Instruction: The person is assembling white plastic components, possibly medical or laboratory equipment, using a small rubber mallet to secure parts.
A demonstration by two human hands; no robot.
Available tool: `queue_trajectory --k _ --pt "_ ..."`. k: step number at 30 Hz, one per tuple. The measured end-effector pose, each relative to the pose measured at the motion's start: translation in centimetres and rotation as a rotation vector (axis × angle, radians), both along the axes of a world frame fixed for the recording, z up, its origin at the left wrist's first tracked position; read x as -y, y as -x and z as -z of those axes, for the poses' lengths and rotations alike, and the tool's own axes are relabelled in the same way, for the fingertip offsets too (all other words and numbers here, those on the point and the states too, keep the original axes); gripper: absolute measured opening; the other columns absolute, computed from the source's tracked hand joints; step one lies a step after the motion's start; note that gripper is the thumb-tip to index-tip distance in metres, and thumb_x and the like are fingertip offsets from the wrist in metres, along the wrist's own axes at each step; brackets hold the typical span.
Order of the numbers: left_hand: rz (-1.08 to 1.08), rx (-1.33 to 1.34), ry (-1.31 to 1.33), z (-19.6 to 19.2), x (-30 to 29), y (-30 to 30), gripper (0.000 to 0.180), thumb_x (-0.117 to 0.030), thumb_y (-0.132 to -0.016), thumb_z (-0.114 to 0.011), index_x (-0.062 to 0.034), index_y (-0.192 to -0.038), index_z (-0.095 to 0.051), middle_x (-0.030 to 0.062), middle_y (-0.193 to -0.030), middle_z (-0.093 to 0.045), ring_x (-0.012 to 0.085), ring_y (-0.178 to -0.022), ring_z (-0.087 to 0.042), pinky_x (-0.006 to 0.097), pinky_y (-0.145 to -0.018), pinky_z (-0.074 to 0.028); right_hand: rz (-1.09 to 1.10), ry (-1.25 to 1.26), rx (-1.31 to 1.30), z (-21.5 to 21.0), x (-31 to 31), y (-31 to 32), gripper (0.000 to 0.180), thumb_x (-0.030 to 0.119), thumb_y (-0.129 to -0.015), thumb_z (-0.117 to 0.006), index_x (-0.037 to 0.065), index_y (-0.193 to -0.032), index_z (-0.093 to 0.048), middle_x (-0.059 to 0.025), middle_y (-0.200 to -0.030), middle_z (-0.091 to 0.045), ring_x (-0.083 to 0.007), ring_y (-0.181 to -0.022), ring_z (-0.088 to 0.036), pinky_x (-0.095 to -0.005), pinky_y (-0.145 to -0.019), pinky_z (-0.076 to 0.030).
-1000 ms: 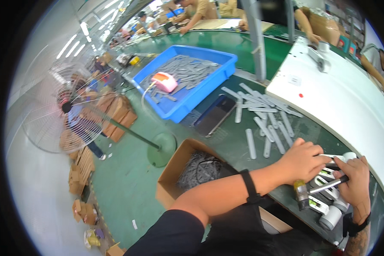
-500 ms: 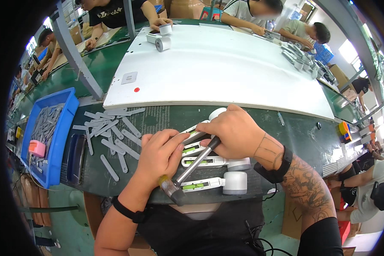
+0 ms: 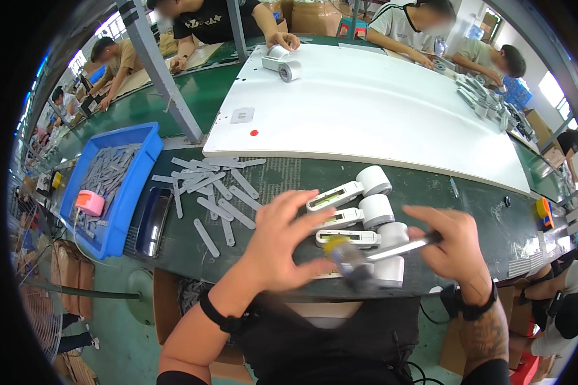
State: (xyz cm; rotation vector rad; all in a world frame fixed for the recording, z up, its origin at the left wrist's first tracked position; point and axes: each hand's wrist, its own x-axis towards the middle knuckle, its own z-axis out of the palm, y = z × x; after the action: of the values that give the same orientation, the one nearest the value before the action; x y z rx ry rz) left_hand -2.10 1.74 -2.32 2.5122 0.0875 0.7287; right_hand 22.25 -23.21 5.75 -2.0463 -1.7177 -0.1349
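Note:
A row of white devices (image 3: 377,212), each a flat handle with a round cylinder end, lies on the dark green table in front of me. Green parts show in slots along their handles. My right hand (image 3: 453,247) grips the handle end of a small hammer (image 3: 397,248), its index finger stretched out. The hammer's head, yellow and dark, is motion-blurred above the nearest device and hides part of it. With fingers spread, my left hand (image 3: 281,242) hovers at the handle ends of the devices and holds nothing. Flat grey strips (image 3: 207,239) lie scattered to its left.
On the left stand a blue bin (image 3: 149,151) of grey strips with a pink object (image 3: 90,203) in it, and a dark tray (image 3: 153,221). A raised white board (image 3: 366,109) spans the far side. Co-workers sit beyond it, one hand (image 3: 282,42) touching a white device.
My left hand has come off the devices and spread its fingers. My right hand has moved right and nearer with the hammer. The whole view has shifted.

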Motion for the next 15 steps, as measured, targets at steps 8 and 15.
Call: queue_trajectory --k 8,15 --pt "0.061 -0.237 -0.191 -0.9 2.1 -4.3 0.093 -0.053 -0.076 -0.098 -0.0371 -0.161 -0.064 0.022 -0.182 -0.031 0.0566 -0.164 -0.028 0.073 -0.127 -0.028 0.503 -0.382 -0.657 7.9 10.1 0.0 0.021 0.005 -0.096 -0.077 -0.004 -0.114 -0.079 -0.0041 -0.082 -0.071 -0.0083 -0.079 -0.057 -0.0303 -0.07 -0.048" --pt "-0.064 -0.221 -0.166 0.0 4.5 -3.7 0.07 -0.05 -0.084 -0.094 -0.022 -0.144 -0.073 0.0215 -0.172 -0.043 0.0492 -0.153 -0.042 0.063 -0.118 -0.04 0.553 -0.254 -0.568 8.4 12.7 -0.5 0.014 0.008 -0.098 -0.076 -0.004 -0.107 -0.077 0.0012 -0.086 -0.067 -0.0074 -0.081 -0.056 -0.0269 -0.073 -0.045"
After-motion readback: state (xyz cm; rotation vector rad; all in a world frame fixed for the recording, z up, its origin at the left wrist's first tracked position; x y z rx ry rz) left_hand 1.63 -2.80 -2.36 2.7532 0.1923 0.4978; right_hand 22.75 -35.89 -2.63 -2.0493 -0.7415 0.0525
